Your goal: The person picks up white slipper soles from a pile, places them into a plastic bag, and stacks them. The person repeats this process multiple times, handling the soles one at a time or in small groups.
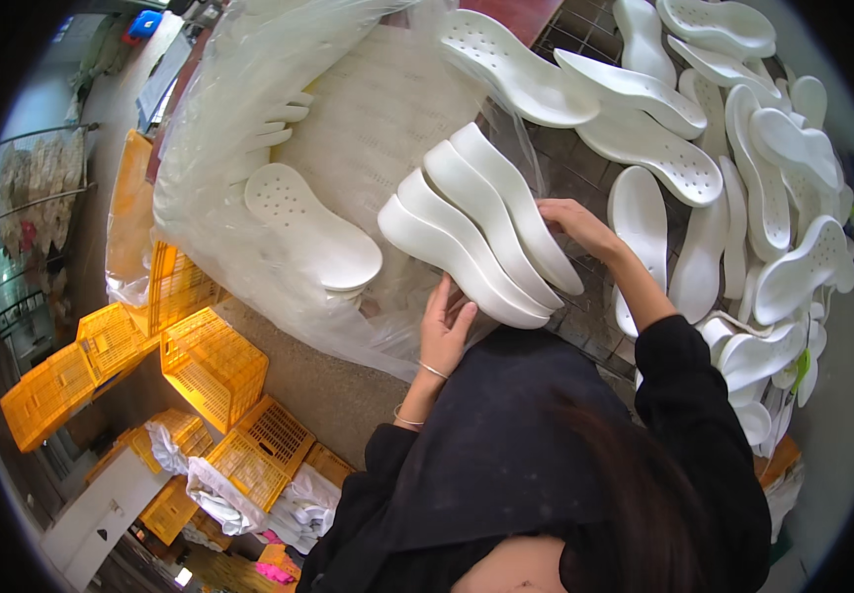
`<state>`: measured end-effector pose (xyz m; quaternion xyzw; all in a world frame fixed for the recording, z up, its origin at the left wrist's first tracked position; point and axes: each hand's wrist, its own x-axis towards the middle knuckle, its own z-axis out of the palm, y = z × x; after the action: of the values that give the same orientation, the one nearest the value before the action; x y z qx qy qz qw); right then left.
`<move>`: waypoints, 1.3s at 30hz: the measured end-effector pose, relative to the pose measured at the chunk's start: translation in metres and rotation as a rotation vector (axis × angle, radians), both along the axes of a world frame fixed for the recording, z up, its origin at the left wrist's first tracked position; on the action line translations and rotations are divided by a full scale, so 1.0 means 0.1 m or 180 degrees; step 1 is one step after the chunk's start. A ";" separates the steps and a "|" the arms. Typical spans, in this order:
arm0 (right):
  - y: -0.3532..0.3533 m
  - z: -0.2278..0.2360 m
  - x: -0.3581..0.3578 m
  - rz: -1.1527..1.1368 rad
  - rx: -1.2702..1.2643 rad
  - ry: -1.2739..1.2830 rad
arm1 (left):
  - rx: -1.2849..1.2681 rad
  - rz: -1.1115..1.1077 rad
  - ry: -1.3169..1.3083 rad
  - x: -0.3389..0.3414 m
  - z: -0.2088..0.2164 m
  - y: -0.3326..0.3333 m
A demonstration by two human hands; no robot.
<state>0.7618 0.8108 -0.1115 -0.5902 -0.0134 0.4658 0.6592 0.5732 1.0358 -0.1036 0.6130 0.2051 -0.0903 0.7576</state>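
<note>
Wire counter (585,178), frame centre: your left hand (444,331) and right hand (573,222) grasp a stack of white soles (481,232), likely light, flexible; hold both ends.

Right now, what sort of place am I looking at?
Most likely a footwear factory floor: loose white shoe soles piled on a wire rack, more stacked in a clear plastic bag, and yellow plastic crates below.

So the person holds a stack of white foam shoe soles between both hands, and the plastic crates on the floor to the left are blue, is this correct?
Not quite. The head view shows the latticed plastic crates on the floor are yellow-orange, not blue. The rest holds: the left hand and right hand hold the stack of white foam shoe soles between them.
</note>
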 end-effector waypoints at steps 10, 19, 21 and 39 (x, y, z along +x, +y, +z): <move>-0.10 0.29 -0.51 -0.0531 -0.1663 -0.2918 | 0.0844 -0.0005 0.0471 0.28 0.11 0.00; 0.07 0.29 -0.33 0.1173 -0.2372 -0.4286 | 0.1661 -0.0165 0.0323 0.38 0.18 -0.24; 0.10 0.27 -0.31 0.1500 -0.2457 -0.4510 | 0.1779 -0.0226 0.0284 0.38 0.17 -0.23; -0.02 0.48 -0.21 0.1045 -0.1835 -0.3458 | 0.1869 -0.0275 0.0114 0.38 0.15 -0.20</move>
<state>0.7409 0.8088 -0.0631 -0.8863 -0.3103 0.1799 0.2930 0.6112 1.0158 -0.0888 0.8124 0.2095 -0.0700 0.5396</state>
